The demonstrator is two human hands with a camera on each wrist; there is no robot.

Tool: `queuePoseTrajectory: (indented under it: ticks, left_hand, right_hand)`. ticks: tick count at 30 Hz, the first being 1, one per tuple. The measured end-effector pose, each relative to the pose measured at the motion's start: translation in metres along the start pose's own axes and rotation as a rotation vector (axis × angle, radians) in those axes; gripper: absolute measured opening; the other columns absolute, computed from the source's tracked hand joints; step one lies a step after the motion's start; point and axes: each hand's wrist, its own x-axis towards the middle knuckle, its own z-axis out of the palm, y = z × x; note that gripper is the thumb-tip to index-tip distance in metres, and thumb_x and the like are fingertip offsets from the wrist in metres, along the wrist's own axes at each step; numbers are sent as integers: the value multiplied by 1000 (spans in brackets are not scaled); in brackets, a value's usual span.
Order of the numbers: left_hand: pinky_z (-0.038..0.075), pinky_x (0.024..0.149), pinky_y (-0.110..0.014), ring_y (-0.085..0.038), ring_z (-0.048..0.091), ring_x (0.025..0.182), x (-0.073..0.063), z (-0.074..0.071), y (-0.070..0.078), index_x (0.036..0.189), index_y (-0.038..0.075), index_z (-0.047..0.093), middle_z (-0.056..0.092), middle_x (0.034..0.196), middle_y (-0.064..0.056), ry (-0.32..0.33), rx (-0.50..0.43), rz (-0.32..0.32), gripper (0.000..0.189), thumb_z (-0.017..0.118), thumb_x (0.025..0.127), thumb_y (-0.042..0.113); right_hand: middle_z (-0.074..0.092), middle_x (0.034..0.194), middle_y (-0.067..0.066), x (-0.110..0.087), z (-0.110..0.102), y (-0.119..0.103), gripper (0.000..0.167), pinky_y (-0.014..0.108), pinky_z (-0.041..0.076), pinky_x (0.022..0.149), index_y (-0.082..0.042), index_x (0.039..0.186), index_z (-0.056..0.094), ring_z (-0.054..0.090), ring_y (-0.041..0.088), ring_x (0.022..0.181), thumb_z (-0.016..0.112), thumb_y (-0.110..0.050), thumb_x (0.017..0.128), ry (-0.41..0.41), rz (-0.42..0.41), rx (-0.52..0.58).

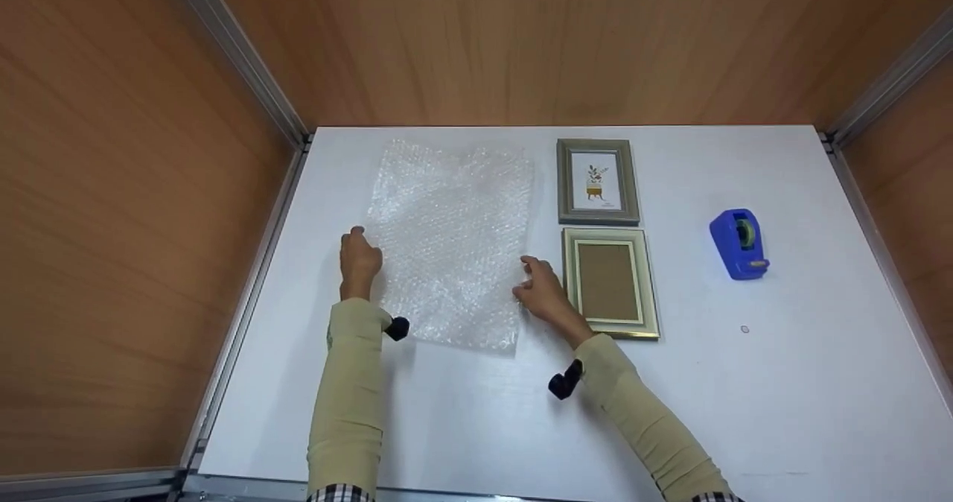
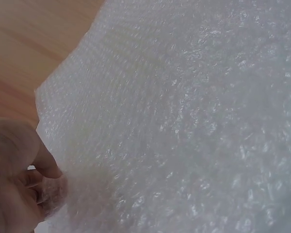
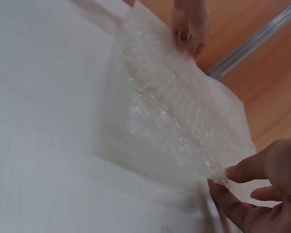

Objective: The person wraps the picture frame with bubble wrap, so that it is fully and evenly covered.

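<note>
A clear sheet of bubble wrap [image 1: 454,241] is spread between the two hands, on the left half of the white table [image 1: 461,412]. My left hand [image 1: 360,264] pinches its left edge; in the left wrist view, the thumb and curled fingers of that left hand [image 2: 12,170] have the plastic between them. At the opposite edge, my right hand [image 1: 545,292] holds the sheet between thumb and fingertips. The right wrist view shows the bubble wrap [image 3: 174,107] raised off the table, slanting between both hands.
Right of the sheet lie two photo frames, a grey-brown one [image 1: 634,182] with a plant picture and a pale gold-edged one [image 1: 646,282] with a brown insert. A blue tape dispenser [image 1: 726,241] stands farther right. Wooden panels [image 1: 506,48] enclose the back and sides.
</note>
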Motion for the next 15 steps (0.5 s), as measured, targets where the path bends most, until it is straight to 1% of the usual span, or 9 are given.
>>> queuePoseTrajectory:
  ticks: [5, 9, 15]
  left_hand:
    - [35, 112, -40, -34, 40, 133, 5, 0, 2, 145, -2, 32, 40, 141, -23, 12, 27, 16, 52, 40, 93, -1]
    - [35, 112, -40, -33, 41, 133, 8, 0, 3, 145, 1, 33, 41, 140, -21, 10, 31, 28, 52, 39, 94, -1]
    - [36, 111, -41, -34, 42, 131, 13, 0, 1, 144, -1, 35, 44, 138, -22, 11, 79, 88, 50, 38, 93, -2]
  right_hand:
    - [48, 126, 21, -5, 7, 3, 59, 34, 55, 81, 2, 140, 41, 62, 29, 100, 62, -3, 84, 21, -20, 16]
    - [48, 125, 22, -9, 12, 5, 58, 33, 55, 79, 4, 138, 43, 63, 27, 96, 63, -3, 84, 48, -37, 40]
    - [47, 126, 23, -15, 19, 6, 58, 34, 55, 80, 4, 137, 42, 64, 28, 97, 64, -3, 84, 63, -37, 60]
